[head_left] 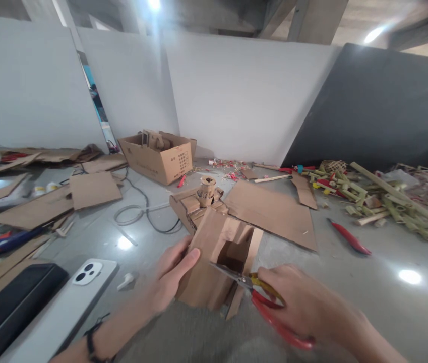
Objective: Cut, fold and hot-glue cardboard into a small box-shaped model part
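Observation:
A brown cardboard piece (206,257) with a cut-out opening is gripped along its left side by my left hand (172,275), thumb on its face. My right hand (293,297) is closed on the handles of scissors (249,283) with red and yellow grips. The blades lie at the lower edge of the opening, pointing left; whether they bite into the card cannot be told. Just behind sits a cardboard construction (183,201) with a short round tube (207,189) standing on it.
A flat cardboard sheet (274,212) and a red-handled knife (350,237) lie to the right, near bamboo pieces (395,206). An open carton (157,159) stands behind. On the left are a white phone (85,287), a black case (20,302), a glue gun (5,242) and a cable (147,201).

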### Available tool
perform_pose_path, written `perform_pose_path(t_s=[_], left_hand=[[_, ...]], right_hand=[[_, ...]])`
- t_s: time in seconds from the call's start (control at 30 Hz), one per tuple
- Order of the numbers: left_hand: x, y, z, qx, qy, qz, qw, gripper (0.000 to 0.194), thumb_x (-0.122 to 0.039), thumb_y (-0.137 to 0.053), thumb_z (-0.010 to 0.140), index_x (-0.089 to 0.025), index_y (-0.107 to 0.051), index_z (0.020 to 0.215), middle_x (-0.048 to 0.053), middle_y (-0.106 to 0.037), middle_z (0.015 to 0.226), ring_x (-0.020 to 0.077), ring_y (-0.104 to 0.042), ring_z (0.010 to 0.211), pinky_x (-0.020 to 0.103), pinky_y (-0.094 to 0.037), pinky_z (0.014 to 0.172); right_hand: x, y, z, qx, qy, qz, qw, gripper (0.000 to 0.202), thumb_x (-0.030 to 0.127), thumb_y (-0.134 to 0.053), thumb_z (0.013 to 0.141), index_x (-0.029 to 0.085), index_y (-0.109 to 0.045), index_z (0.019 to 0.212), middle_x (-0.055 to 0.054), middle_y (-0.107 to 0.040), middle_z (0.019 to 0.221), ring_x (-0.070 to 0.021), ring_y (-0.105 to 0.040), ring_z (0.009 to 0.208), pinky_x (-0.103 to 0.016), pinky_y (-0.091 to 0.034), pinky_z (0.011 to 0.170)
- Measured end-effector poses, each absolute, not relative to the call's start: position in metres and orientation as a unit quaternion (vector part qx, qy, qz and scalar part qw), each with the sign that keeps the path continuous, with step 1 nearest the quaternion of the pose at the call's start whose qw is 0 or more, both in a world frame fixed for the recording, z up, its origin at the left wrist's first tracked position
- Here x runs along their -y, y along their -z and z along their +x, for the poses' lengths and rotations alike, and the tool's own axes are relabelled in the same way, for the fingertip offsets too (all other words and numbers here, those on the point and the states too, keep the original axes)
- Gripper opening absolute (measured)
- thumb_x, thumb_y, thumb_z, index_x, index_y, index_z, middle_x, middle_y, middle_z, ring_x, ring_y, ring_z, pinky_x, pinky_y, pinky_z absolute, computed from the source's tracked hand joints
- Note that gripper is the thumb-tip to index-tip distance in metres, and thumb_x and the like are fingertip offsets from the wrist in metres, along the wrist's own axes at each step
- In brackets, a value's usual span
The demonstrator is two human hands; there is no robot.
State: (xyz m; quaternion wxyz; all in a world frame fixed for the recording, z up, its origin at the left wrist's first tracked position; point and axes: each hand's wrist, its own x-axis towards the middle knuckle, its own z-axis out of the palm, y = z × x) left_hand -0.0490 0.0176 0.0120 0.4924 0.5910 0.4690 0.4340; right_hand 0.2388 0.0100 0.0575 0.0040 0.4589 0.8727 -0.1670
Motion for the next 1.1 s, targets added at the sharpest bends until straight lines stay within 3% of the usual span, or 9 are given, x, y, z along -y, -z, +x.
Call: perform_pose_path(t_s=[0.13, 0.3, 0.43, 0.67, 0.8, 1.1], left_hand=[[-0.0177, -0.0119, -0.0501, -0.469, -0.439, 0.591, 0.488, 0.04, -0.06, -0.054, 0.095, -0.024, -0.065, 0.11, 0.002, -0.069, 0.094, 0.0244, -0.059, 0.092, 0.032, -0.042, 0.078], [-0.0197, -0.012, -0.0547, -0.46, -0.441, 0.591, 0.495, 0.041, -0.056, -0.052, 0.097, -0.025, -0.063, 0.122, 0.004, -0.069, 0.122, 0.0281, -0.059, 0.112, 0.032, -0.044, 0.088], [-0.0197, -0.0115, -0.0567, -0.462, -0.43, 0.597, 0.496, 0.043, -0.056, -0.052, 0.098, -0.026, -0.063, 0.127, 0.004, -0.067, 0.131, 0.0299, -0.058, 0.119, 0.032, -0.044, 0.091], [-0.0216, -0.0115, -0.0566, -0.487, -0.447, 0.574, 0.483, 0.046, -0.058, -0.051, 0.097, -0.026, -0.059, 0.129, 0.005, -0.069, 0.122, 0.0306, -0.059, 0.11, 0.037, -0.046, 0.092], [-0.021, -0.0119, -0.0562, -0.484, -0.443, 0.584, 0.478, 0.044, -0.057, -0.05, 0.097, -0.026, -0.061, 0.127, 0.005, -0.066, 0.129, 0.0309, -0.056, 0.116, 0.037, -0.043, 0.097], [-0.0181, -0.0112, -0.0557, -0.474, -0.434, 0.581, 0.5, 0.039, -0.058, -0.049, 0.098, -0.027, -0.062, 0.118, 0.004, -0.068, 0.115, 0.0292, -0.059, 0.108, 0.034, -0.045, 0.087]], right_hand=[[-0.0112, -0.0585, 0.2412, -0.872, 0.171, 0.458, 0.008, 0.022, 0.037, -0.05, 0.097, 0.021, -0.061, 0.088, -0.008, -0.07, 0.086, -0.0249, -0.064, 0.08, -0.03, -0.035, 0.065], [-0.0119, -0.0582, 0.2446, -0.874, 0.162, 0.458, 0.013, 0.021, 0.036, -0.051, 0.097, 0.02, -0.059, 0.085, -0.008, -0.068, 0.085, -0.0245, -0.063, 0.08, -0.031, -0.035, 0.066], [-0.0103, -0.0558, 0.2433, -0.877, 0.162, 0.453, 0.009, 0.02, 0.037, -0.051, 0.097, 0.021, -0.06, 0.088, -0.008, -0.069, 0.089, -0.0253, -0.064, 0.082, -0.031, -0.035, 0.066], [-0.011, -0.0554, 0.2455, -0.872, 0.127, 0.472, -0.002, 0.018, 0.034, -0.052, 0.096, 0.02, -0.062, 0.092, -0.011, -0.071, 0.089, -0.0288, -0.064, 0.083, -0.033, -0.034, 0.067], [-0.0096, -0.0567, 0.2445, -0.876, 0.135, 0.463, -0.01, 0.021, 0.038, -0.051, 0.097, 0.02, -0.061, 0.09, -0.01, -0.07, 0.088, -0.028, -0.064, 0.082, -0.033, -0.035, 0.068], [-0.0095, -0.0493, 0.239, -0.883, 0.115, 0.456, -0.003, 0.017, 0.036, -0.051, 0.094, 0.021, -0.057, 0.087, -0.009, -0.07, 0.084, -0.0275, -0.064, 0.078, -0.031, -0.031, 0.062]])
